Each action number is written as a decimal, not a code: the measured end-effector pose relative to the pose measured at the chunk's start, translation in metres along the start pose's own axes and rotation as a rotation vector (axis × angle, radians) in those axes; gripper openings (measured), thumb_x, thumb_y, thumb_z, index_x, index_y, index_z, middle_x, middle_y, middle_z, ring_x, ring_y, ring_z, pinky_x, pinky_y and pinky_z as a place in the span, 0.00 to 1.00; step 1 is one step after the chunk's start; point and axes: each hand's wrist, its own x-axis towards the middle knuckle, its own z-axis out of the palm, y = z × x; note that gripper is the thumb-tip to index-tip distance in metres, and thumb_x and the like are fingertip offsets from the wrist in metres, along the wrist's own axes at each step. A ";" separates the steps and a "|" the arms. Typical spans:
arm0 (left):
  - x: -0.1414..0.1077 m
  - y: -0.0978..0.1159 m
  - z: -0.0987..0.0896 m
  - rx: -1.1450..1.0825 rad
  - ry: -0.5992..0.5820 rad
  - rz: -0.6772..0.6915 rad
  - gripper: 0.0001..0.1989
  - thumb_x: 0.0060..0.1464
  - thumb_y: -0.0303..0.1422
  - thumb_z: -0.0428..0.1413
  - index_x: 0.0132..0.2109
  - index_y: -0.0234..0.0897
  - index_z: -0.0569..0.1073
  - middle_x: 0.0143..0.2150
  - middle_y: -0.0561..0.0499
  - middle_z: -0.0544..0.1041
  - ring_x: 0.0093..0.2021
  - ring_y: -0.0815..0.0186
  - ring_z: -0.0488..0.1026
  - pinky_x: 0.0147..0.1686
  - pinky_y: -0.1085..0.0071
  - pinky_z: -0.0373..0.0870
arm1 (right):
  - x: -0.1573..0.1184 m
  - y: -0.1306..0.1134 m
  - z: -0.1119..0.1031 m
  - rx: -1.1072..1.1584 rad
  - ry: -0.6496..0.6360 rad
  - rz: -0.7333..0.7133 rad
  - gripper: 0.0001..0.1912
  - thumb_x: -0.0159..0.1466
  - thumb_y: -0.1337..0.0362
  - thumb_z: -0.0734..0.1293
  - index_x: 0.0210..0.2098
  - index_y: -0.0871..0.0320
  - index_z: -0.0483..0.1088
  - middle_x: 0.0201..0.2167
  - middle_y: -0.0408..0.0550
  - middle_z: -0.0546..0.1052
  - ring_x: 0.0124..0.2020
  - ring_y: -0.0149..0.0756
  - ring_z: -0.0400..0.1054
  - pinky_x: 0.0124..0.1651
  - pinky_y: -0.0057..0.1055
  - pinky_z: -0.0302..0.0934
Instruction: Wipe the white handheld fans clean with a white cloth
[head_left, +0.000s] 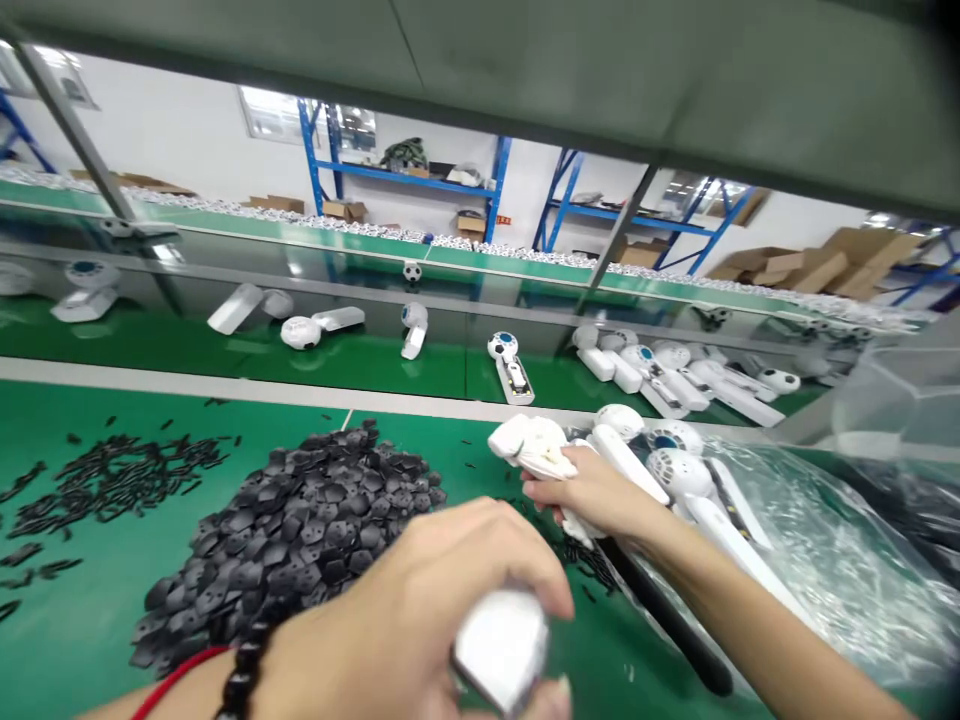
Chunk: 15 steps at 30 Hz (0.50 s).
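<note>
Two hands work over the green counter [90, 600] in the head view. The left hand [420, 620] is nearest the viewer, low in the middle, its wrist ringed by a dark bead bracelet [244, 670] and a red cord. Its fingers [517, 570] curl down over a small white piece [501, 645], closed around its top, with the piece's blurred lower end poking out toward the near edge.

The right hand [592, 490] reaches farther out and to the right, forearm running back toward the near right corner. Its fingers are wrapped around a white handheld fan body [532, 445], whose long axis lies roughly left to right, the free end pointing left beyond the knuckles. That fan sits at the left edge of a heap of similar white fans [675, 465] resting on clear plastic bagging [825, 570].

So the fan lies far and right of the left hand's piece, the two hands near one another but apart. A pile of black flat parts [300, 530] lies left of both hands, with small black pins [112, 480] scattered farther left. Beyond, more fans sit on a conveyor belt [225, 365].
</note>
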 end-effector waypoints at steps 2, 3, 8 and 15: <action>0.005 0.002 -0.013 0.195 -0.040 -0.048 0.16 0.48 0.29 0.62 0.44 0.43 0.67 0.39 0.57 0.77 0.38 0.70 0.75 0.41 0.77 0.71 | 0.005 -0.006 -0.002 -0.080 0.018 0.002 0.03 0.56 0.68 0.66 0.26 0.58 0.68 0.20 0.44 0.73 0.21 0.33 0.68 0.25 0.28 0.61; 0.006 0.002 -0.019 0.287 -0.054 -0.050 0.16 0.48 0.29 0.60 0.45 0.44 0.68 0.39 0.57 0.78 0.38 0.70 0.76 0.40 0.77 0.72 | 0.011 -0.011 -0.005 -0.132 0.048 0.001 0.03 0.57 0.68 0.66 0.27 0.58 0.68 0.20 0.44 0.74 0.23 0.35 0.69 0.26 0.29 0.62; 0.002 0.002 -0.028 0.381 0.010 -0.026 0.13 0.50 0.29 0.54 0.44 0.42 0.68 0.39 0.56 0.79 0.38 0.70 0.77 0.35 0.78 0.72 | 0.077 -0.042 -0.028 -0.442 0.309 0.006 0.08 0.63 0.63 0.69 0.40 0.61 0.72 0.43 0.50 0.76 0.46 0.42 0.72 0.46 0.38 0.67; -0.009 -0.004 -0.027 0.340 -0.028 0.026 0.12 0.58 0.42 0.58 0.42 0.41 0.68 0.36 0.58 0.79 0.34 0.72 0.77 0.33 0.77 0.69 | 0.155 -0.030 -0.032 -0.641 0.443 0.056 0.16 0.68 0.58 0.66 0.51 0.59 0.70 0.50 0.52 0.73 0.46 0.39 0.71 0.47 0.41 0.69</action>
